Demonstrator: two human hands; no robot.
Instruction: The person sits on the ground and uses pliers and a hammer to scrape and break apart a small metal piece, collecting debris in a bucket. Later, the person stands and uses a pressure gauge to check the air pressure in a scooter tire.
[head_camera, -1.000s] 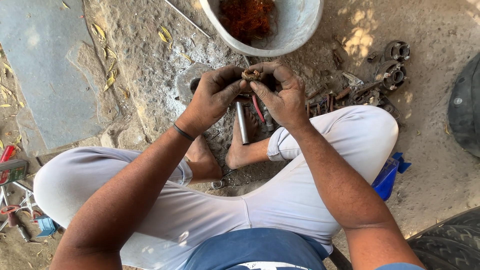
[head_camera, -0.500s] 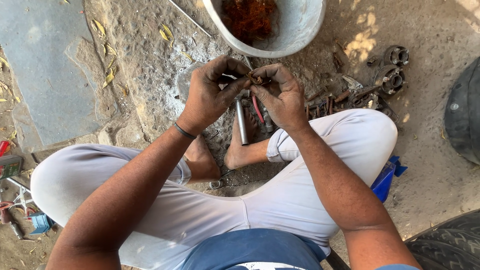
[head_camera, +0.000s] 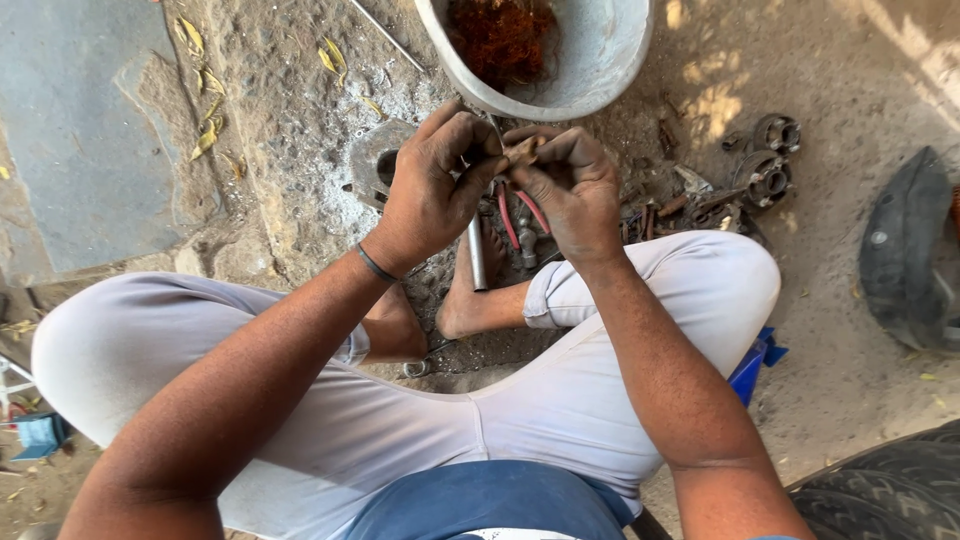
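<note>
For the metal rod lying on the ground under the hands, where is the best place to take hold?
Grip the metal rod near its lower end, from above. It lies flat, pointing away from the person; its upper end is hidden beneath the left hand, and red-handled pliers crowd its right side.

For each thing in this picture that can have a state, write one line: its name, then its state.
left hand: closed around one end of the small part
right hand: pinching the part's other end
small brownish part: held off the ground between both hands
metal basin: upright, holding reddish-brown material
red-handled pliers: lying on the ground
metal tube: lying flat
round metal fittings: lying loose on the ground
</note>
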